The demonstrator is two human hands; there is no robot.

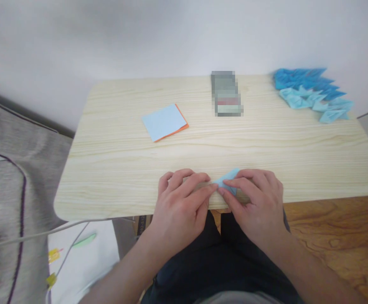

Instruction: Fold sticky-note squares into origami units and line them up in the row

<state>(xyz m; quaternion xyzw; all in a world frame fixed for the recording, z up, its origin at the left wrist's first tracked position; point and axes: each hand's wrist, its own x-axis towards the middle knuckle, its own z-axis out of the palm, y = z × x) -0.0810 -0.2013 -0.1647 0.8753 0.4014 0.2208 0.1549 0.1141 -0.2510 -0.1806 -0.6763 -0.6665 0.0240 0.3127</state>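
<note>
The left hand reaches a fingertip to the narrow left end of a small light-blue folded paper, its other fingers curled beside it; whether its thumb also closes on the paper I cannot tell. The right hand grasps the same piece, thumb and forefinger together over its middle. The paper sits between the hands, near the front edge of the pale wooden table, and the wearer's dark-clad legs come right up below that edge — little depth on the near side. Ahead and a bit left lies a stack of square sheets, pale blue on top with orange showing along two sides, well apart from the fingers. Beyond, right of the stack, is a pixelated object near the back edge. Folded blue pieces, darker behind and lighter in front, crowd the far right corner by the wall. Wood grain shows between these things and the hands, and the tabletop runs on widely to either side — its rounded left corner has a pale cable passing just below it.
</note>
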